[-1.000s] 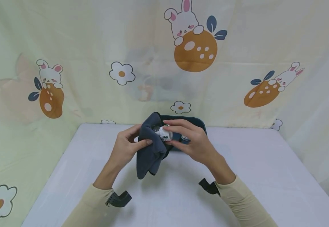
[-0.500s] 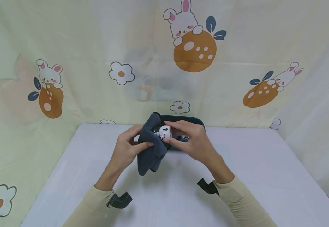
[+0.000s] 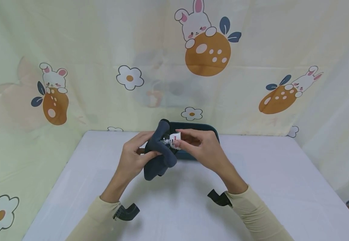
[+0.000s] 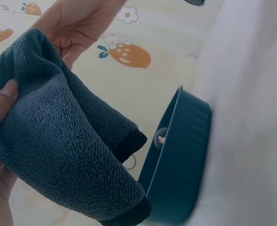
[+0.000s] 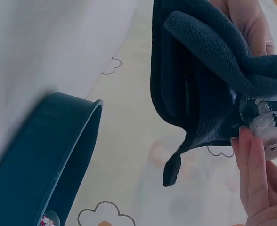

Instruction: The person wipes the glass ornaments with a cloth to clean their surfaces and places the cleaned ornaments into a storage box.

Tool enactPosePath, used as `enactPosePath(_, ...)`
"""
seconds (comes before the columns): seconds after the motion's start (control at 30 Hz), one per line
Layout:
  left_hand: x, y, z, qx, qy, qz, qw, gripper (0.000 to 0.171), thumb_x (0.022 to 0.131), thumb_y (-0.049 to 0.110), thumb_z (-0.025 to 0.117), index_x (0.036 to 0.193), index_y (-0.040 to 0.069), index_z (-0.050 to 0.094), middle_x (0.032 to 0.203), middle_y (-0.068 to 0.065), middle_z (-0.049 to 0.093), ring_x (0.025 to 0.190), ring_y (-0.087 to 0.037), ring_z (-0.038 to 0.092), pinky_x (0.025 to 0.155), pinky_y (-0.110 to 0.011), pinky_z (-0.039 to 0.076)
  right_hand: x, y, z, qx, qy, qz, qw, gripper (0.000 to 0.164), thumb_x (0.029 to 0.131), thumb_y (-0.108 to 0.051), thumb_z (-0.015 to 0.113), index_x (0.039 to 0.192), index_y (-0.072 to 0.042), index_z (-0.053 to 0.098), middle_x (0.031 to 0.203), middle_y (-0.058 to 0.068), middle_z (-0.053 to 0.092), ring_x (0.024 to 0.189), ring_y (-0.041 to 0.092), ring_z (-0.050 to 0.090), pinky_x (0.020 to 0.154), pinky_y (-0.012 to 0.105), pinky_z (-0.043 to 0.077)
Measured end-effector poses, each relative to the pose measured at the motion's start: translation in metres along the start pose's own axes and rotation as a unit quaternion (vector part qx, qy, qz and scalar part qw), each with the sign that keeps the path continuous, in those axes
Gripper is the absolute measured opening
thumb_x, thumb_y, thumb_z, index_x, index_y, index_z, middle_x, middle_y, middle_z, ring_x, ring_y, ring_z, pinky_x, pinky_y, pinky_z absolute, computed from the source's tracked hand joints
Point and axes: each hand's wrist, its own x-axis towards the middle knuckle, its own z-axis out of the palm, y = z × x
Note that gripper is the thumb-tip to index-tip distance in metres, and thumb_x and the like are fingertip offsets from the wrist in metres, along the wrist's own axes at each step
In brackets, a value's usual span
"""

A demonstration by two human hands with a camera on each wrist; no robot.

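A small snow globe [image 3: 175, 138], with a clear dome and a white base, is held in front of me above the table. The fingers and thumb of my right hand [image 3: 206, 147] pinch its base; dark green trees show on that base [image 5: 273, 126] in the right wrist view. A dark blue-grey cloth [image 3: 156, 165] wraps the dome, hiding much of it. My left hand [image 3: 134, 150] grips this cloth from the left, thumb in front and the other fingers behind. The cloth's lower end [image 4: 82, 155] hangs down in folds.
Behind the hands, a dark teal plastic bin [image 3: 201, 126] stands at the back edge of the white table [image 3: 253, 174]. Another clear globe [image 4: 160, 138] with something pink inside lies in it. A curtain [image 3: 150, 40] printed with rabbits and flowers hangs behind the table.
My right hand has turned the snow globe's base, so a different part of its print faces me. The cloth's hanging end has risen slightly, while my left hand stays nearly in place.
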Motion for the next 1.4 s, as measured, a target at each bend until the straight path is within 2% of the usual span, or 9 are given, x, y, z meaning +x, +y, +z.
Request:
enactPosePath(0.17, 0.000, 0.002, -0.001, 0.023, 0.002, 0.008, 0.9997, 0.050, 0.077, -0.002, 0.076, 0.125, 0.002, 0.062, 0.120, -0.010, 0.063, 0.108, -0.020, 0.062, 0.074, -0.028, 0.058, -0.001, -0.002, -0.001, 0.003, -0.035, 0.060, 0.998, 0.042, 0.089, -0.041, 0.066, 0.126, -0.021, 0.063, 0.108, -0.002, 0.070, 0.085, 0.005, 0.069, 0.074, 0.024, 0.057)
enactPosePath(0.3, 0.000, 0.001, -0.001, 0.019, 0.002, 0.001, 0.9998, 0.051, 0.077, -0.002, 0.076, 0.125, 0.002, 0.061, 0.121, -0.011, 0.062, 0.108, -0.021, 0.061, 0.076, -0.028, 0.058, -0.002, -0.001, -0.001, 0.003, -0.050, 0.051, 0.997, 0.047, 0.089, -0.039, 0.067, 0.132, -0.023, 0.058, 0.114, -0.004, 0.067, 0.095, 0.005, 0.066, 0.082, 0.023, 0.055)
enactPosePath(0.53, -0.001, -0.001, -0.003, -0.034, -0.006, -0.038, 0.9987, 0.050, 0.078, 0.000, 0.076, 0.126, 0.006, 0.061, 0.121, -0.008, 0.062, 0.106, -0.019, 0.061, 0.080, -0.032, 0.057, -0.002, -0.002, -0.002, 0.001, -0.047, -0.017, 0.999, 0.051, 0.087, -0.022, 0.071, 0.135, -0.018, 0.055, 0.116, 0.000, 0.065, 0.098, 0.012, 0.066, 0.085, 0.025, 0.055)
enactPosePath(0.73, 0.001, 0.003, -0.004, -0.032, -0.009, -0.047, 0.9983, 0.048, 0.079, 0.000, 0.075, 0.125, 0.006, 0.061, 0.120, -0.009, 0.062, 0.105, -0.019, 0.062, 0.081, -0.031, 0.057, -0.003, -0.023, -0.004, -0.004, -0.030, -0.096, 0.995, 0.053, 0.080, 0.000, 0.075, 0.130, 0.000, 0.058, 0.114, 0.013, 0.063, 0.098, 0.022, 0.068, 0.085, 0.034, 0.056)
enactPosePath(0.93, 0.003, 0.004, -0.004, -0.028, -0.015, -0.064, 0.9974, 0.047, 0.081, 0.001, 0.074, 0.126, 0.005, 0.060, 0.120, -0.011, 0.062, 0.103, -0.020, 0.062, 0.080, -0.030, 0.058, -0.001, -0.025, -0.003, -0.005, -0.002, -0.158, 0.987, 0.051, 0.073, 0.007, 0.077, 0.122, 0.004, 0.062, 0.117, 0.017, 0.063, 0.104, 0.025, 0.065, 0.083, 0.035, 0.056)
enactPosePath(1.1, 0.004, -0.006, -0.004, -0.024, -0.016, -0.086, 0.9959, 0.049, 0.081, 0.003, 0.075, 0.128, 0.008, 0.060, 0.122, -0.010, 0.063, 0.108, -0.021, 0.062, 0.083, -0.028, 0.056, 0.002, -0.008, -0.002, -0.050, 0.007, -0.213, 0.976, 0.053, 0.072, 0.002, 0.080, 0.122, -0.001, 0.064, 0.123, 0.012, 0.062, 0.111, 0.021, 0.062, 0.086, 0.025, 0.054)
enactPosePath(1.2, 0.004, -0.017, -0.003, -0.024, -0.017, -0.102, 0.9944, 0.051, 0.082, 0.007, 0.075, 0.129, 0.013, 0.060, 0.124, -0.006, 0.064, 0.111, -0.020, 0.062, 0.085, -0.028, 0.055, 0.004, 0.003, -0.003, -0.096, 0.006, -0.248, 0.964, 0.054, 0.073, -0.003, 0.082, 0.124, -0.005, 0.064, 0.127, 0.010, 0.061, 0.115, 0.020, 0.060, 0.081, 0.016, 0.051)
enactPosePath(1.3, 0.004, -0.022, -0.004, -0.031, -0.020, -0.115, 0.9927, 0.050, 0.082, 0.012, 0.076, 0.130, 0.017, 0.060, 0.124, -0.003, 0.064, 0.112, -0.019, 0.061, 0.087, -0.030, 0.055, 0.005, 0.008, -0.004, -0.122, -0.002, -0.278, 0.953, 0.055, 0.074, -0.003, 0.081, 0.125, -0.006, 0.063, 0.129, 0.011, 0.060, 0.117, 0.022, 0.059, 0.074, 0.017, 0.050)
enactPosePath(1.4, 0.005, -0.022, -0.005, -0.036, -0.022, -0.125, 0.9912, 0.048, 0.083, 0.017, 0.076, 0.129, 0.019, 0.061, 0.123, -0.002, 0.064, 0.112, -0.019, 0.061, 0.087, -0.032, 0.055, 0.005, 0.009, -0.006, -0.137, -0.015, -0.298, 0.945, 0.056, 0.075, -0.001, 0.080, 0.127, -0.005, 0.061, 0.131, 0.014, 0.057, 0.119, 0.023, 0.057, 0.077, 0.020, 0.053)
